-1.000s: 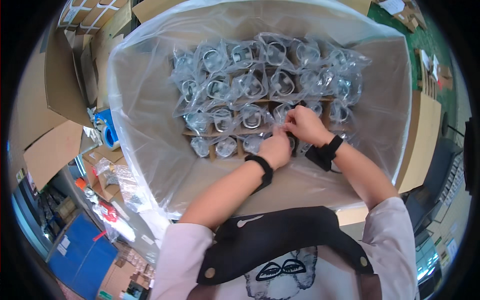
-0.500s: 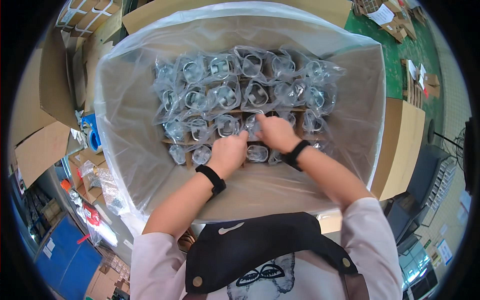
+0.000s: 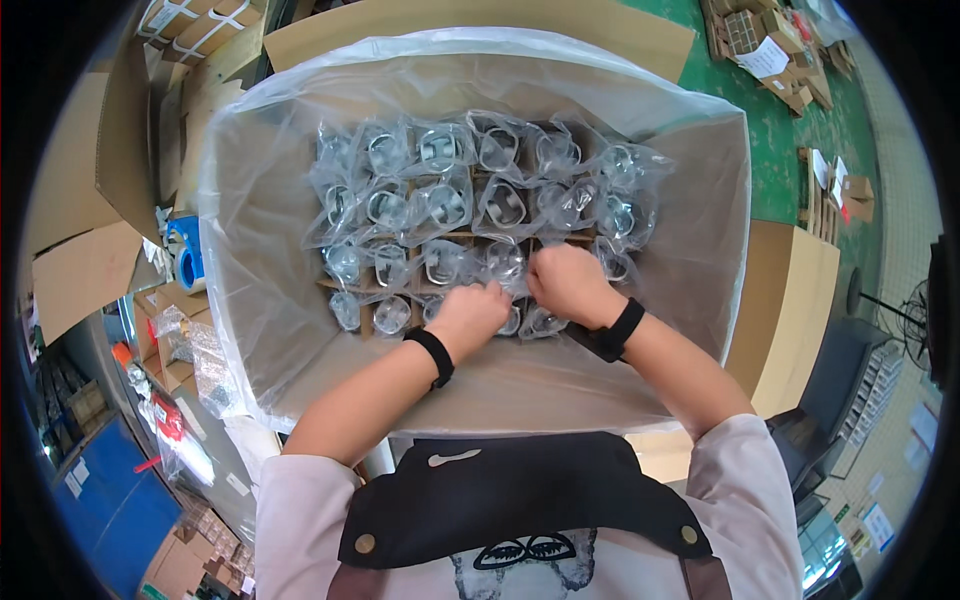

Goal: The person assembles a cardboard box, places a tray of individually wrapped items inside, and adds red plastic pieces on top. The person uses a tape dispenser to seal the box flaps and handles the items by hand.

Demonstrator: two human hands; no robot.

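A big cardboard box lined with a translucent plastic liner (image 3: 275, 200) stands in front of me. Inside, rows of silvery, piston-like metal parts (image 3: 440, 147) sit in clear plastic bags, set in cells between cardboard dividers (image 3: 378, 270). My left hand (image 3: 468, 318) is closed, its fingertips pinched at the clear plastic bag (image 3: 507, 262) around a part in the third row. Right beside it, my right hand (image 3: 575, 287) is closed too, thumb and fingers at the same bag's edge. Both hands partly cover the nearest row.
A tall cardboard carton (image 3: 785, 300) adjoins the box on the right, and open carton flaps (image 3: 85, 275) stand on the left. Left of the box are a blue tape dispenser-like object (image 3: 186, 255) and bubble wrap (image 3: 205, 360). Pallets with cartons (image 3: 765, 50) lie on the green floor.
My right hand has moved nearer to me and a little right, its fingers more curled. The left hand has shifted slightly toward me. The whole view has shifted a little.
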